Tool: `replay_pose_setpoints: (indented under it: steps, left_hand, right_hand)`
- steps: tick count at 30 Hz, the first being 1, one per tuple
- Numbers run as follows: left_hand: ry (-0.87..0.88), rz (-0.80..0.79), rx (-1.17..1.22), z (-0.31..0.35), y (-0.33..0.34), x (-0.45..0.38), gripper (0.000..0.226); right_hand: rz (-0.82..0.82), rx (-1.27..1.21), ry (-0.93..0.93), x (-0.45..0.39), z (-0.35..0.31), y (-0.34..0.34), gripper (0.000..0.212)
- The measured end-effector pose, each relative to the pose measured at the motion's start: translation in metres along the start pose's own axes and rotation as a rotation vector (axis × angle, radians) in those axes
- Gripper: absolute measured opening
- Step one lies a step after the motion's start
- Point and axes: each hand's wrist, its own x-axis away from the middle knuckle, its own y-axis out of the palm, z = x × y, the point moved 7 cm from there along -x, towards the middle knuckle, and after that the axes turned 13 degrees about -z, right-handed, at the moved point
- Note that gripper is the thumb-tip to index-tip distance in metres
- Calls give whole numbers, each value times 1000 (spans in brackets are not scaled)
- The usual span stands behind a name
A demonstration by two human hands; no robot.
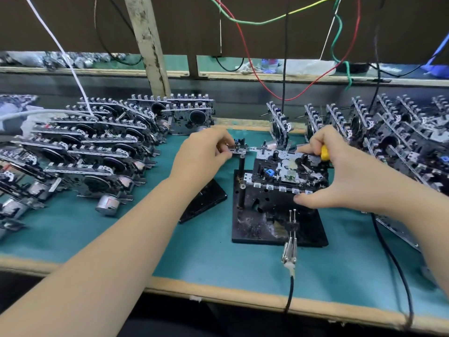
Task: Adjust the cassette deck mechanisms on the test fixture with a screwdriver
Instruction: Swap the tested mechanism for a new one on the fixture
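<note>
Fixture (pixel 279 222), a black plate with a raised block, sits on the green bench (pixel 218 263) right of centre, between the two stacks and a little back from the front edge. One deck (pixel 289 170) is mounted flat on top of it, key tabs along the near side, blue part showing left of its middle.

Right hand (pixel 345 176) is on the deck's right side. Fingers are curled round the yellow screwdriver (pixel 324 153) handle at the deck's far right corner; tip is hidden, can't tell what it's seated on. Thumb is stretched out and presses the near edge of the deck, by the tabs.

Left hand (pixel 206 149) is just left of the fixture, pinching a small metal bracket (pixel 237 149) that sits on top of the black post (pixel 241 183) at the fixture's left edge. Thumb and fingertips are pressed together on it.

Left stack (pixel 92 147): many decks leaned in rows across the left half of the bench, motors facing forward. Right stack (pixel 393 132): more decks stood on edge along the right and back right. A black flat piece (pixel 206 203) lies tilted just left of the fixture, under the left forearm.

Metal clip (pixel 289 246) on a black cable (pixel 290 295) lies across the fixture's near edge; the cable runs off the front edge. Red, green and yellow wires (pixel 252 66) hang over the back of the bench.
</note>
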Motion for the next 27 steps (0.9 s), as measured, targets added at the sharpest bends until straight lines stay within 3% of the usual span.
replay_pose_setpoints:
  steps: [3, 4, 6, 8, 11, 15, 21, 27]
  left_hand:
    - [52, 93, 290, 2, -11, 13, 15]
    - [91, 43, 461, 3, -11, 18, 17]
    - [172, -212, 660, 10, -1, 28, 33]
    - [201, -417, 506, 11, 10, 38, 58]
    - [178, -383, 290, 7, 9, 39, 75]
    - [193, -352, 184, 16, 3, 32, 78]
    - [144, -464, 22, 24, 1, 21, 94]
    - [121, -488, 24, 27, 0, 20, 94]
  right_hand:
    - [-35, 52, -21, -6, -3, 1, 71]
    - [-40, 58, -28, -8, -4, 0, 72]
    - [-52, 67, -41, -12, -6, 0, 72]
    - [-72, 73, -55, -16, -7, 0, 71]
    - [-114, 109, -57, -22, -6, 4, 70]
    - [-124, 92, -49, -26, -4, 1, 70]
    - [-189, 181, -17, -24, -7, 2, 74]
    - [-191, 230, 39, -11, -1, -19, 76]
